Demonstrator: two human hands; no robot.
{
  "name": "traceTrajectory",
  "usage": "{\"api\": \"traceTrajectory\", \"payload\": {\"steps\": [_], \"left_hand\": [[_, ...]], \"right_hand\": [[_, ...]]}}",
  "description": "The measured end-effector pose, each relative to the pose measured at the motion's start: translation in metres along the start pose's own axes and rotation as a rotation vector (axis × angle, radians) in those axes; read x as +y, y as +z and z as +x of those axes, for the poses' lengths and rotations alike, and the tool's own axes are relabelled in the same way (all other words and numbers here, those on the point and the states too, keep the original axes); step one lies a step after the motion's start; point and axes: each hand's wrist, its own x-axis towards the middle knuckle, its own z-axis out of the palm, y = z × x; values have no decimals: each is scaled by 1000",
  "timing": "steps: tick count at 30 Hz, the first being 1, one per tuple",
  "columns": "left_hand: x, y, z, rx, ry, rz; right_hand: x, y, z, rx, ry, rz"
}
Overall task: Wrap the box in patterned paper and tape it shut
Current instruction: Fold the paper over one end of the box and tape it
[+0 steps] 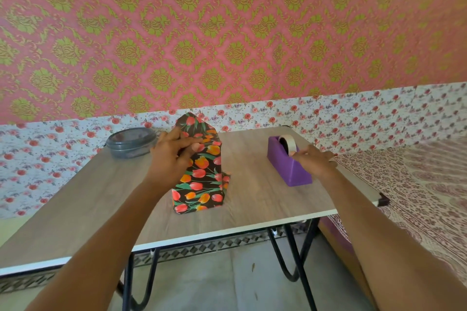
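A box (199, 184) covered in black paper with red and orange tulips stands on end in the middle of the wooden table (101, 204). Its top paper flap rises to a point. My left hand (171, 156) holds the box's upper part, fingers curled over the folded paper. To the right stands a purple tape dispenser (290, 168) with a roll of pale tape (288, 142). My right hand (314, 161) is at the dispenser's front, its fingertips pinching the tape end by the cutter.
A round grey lidded container (130, 142) sits at the table's back left. A bed with a patterned cover (417, 184) adjoins the table on the right. The table's near edge (227, 233) runs below the box, with black metal legs underneath.
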Motion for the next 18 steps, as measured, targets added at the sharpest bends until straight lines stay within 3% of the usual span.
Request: {"api": "traceTrajectory", "payload": {"steps": [6, 11, 18], "left_hand": [[-1, 1, 0, 12, -4, -13], [-2, 2, -1, 21, -7, -29], [-1, 3, -3, 28, -51, -39]], "right_hand": [[20, 9, 73, -101, 22, 71], [1, 9, 45, -117, 15, 369], [0, 13, 37, -58, 50, 515]]}}
